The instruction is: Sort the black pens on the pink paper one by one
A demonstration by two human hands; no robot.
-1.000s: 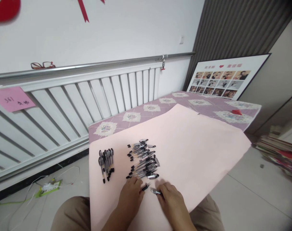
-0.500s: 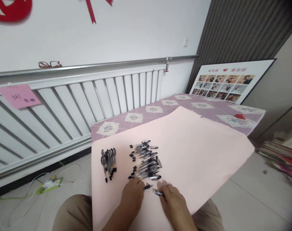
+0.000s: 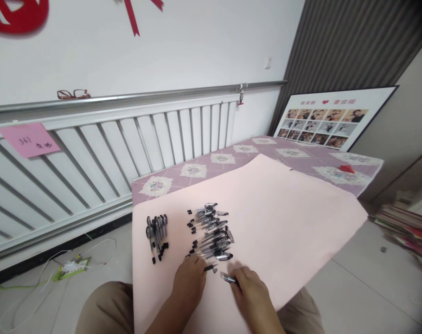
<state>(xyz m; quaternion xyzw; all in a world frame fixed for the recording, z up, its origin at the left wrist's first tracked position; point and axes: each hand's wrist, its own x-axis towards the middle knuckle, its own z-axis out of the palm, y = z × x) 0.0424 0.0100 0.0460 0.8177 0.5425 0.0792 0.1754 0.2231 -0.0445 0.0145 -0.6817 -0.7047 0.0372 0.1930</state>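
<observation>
My left hand (image 3: 190, 280) is closed around a pen (image 3: 210, 267), whose black grip and tip stick out to the right. Just under that tip lies a small grey piece (image 3: 215, 271), too small to name. My right hand (image 3: 249, 283) pinches a pen cap (image 3: 228, 278) with a silvery clip, pointing left toward the pen tip. The cap and the pen are apart. Beyond my hands, a loose pile of capped pens (image 3: 211, 239) lies on the pink sheet (image 3: 284, 213). A neater bundle of pens (image 3: 157, 234) rests to its left, caps toward the wall.
The sheet covers a table with a purple patterned cloth (image 3: 252, 148). Behind stands a white radiator (image 3: 162, 139) with glasses (image 3: 73, 94) on its pipe. A photo board (image 3: 329, 118) leans at the right; a power strip (image 3: 72, 268) lies on the floor.
My left hand has shifted slightly left, and the pen tip has turned and drawn back with it. The small grey piece now shows separately below the tip. My right hand stays nearly still.
</observation>
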